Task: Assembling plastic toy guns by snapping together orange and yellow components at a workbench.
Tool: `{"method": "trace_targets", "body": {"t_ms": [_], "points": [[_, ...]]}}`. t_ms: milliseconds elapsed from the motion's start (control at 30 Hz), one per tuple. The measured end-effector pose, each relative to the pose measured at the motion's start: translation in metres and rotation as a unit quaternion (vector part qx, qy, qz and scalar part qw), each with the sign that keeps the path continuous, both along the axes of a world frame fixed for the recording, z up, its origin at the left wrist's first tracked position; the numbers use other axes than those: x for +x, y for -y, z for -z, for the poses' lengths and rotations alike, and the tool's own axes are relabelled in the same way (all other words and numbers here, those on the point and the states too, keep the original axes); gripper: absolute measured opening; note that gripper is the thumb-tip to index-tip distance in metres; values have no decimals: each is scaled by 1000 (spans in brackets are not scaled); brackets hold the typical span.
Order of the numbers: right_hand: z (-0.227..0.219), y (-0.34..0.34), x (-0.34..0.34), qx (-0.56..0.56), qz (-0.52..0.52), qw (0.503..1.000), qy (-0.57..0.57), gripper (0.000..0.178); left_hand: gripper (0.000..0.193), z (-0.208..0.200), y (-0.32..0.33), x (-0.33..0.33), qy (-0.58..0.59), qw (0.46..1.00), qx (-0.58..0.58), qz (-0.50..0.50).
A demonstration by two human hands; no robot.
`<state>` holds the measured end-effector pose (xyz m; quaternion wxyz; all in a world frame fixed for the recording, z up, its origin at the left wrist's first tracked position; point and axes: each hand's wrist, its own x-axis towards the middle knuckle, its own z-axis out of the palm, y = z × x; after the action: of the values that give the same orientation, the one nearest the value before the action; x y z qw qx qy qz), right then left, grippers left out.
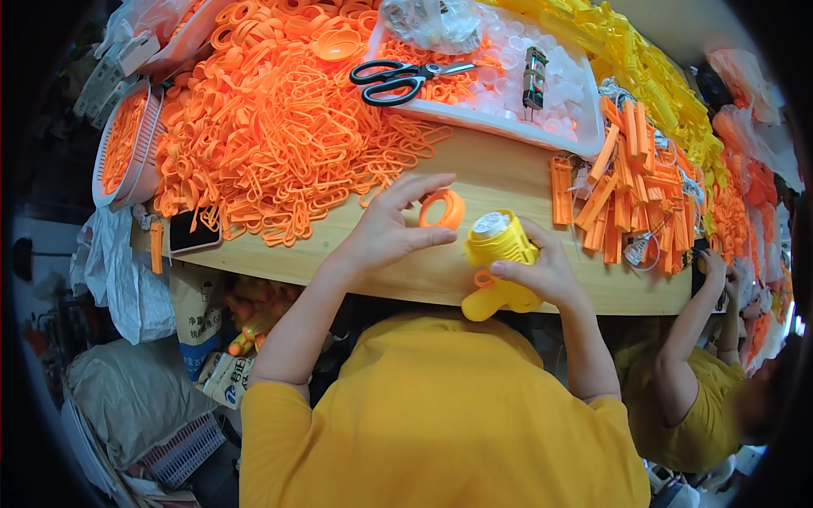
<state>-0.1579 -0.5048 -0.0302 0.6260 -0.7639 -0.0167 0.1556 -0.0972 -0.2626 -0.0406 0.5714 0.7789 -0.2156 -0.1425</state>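
Note:
Over the front part of the wooden table [389, 258], my left hand [391, 224] is closed on an orange plastic ring [444, 209], its thumb and fingers curved around the ring's left side. My right hand [542, 264] grips a yellow pistol-shaped plastic flashlight [506, 245] just to the right. The flashlight's round, whitish, shiny end points up and left. Its handle juts toward my body, and a small orange loop [483, 279] shows beside it. The ring and the flashlight are apart.
A large heap of orange clips and rings [279, 127] covers the left. Black-handled scissors [406, 80] lie across a white tray [584, 140] of translucent caps. Orange strips [627, 186] and yellow parts [644, 68] pile up right. A co-worker [694, 372] sits at right. A phone [195, 230] lies left.

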Motion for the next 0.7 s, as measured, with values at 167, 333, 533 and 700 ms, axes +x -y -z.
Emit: {"method": "trace_targets", "body": {"t_ms": [167,333,533,700], "points": [[-8,-22,7,-22,-103,994,-3,55,61,-9,1,0,-168,974,-129,81],[-9,-34,9,-17,-124,992,-1,54,56,-11,-10,-6,-264,955,-113,76],[0,-39,7,14,-124,992,-34,50,36,1,-7,-14,-259,949,-170,61],[0,-51,3,18,-147,989,-31,47,19,22,12,-22,-272,944,-185,-8]]}}
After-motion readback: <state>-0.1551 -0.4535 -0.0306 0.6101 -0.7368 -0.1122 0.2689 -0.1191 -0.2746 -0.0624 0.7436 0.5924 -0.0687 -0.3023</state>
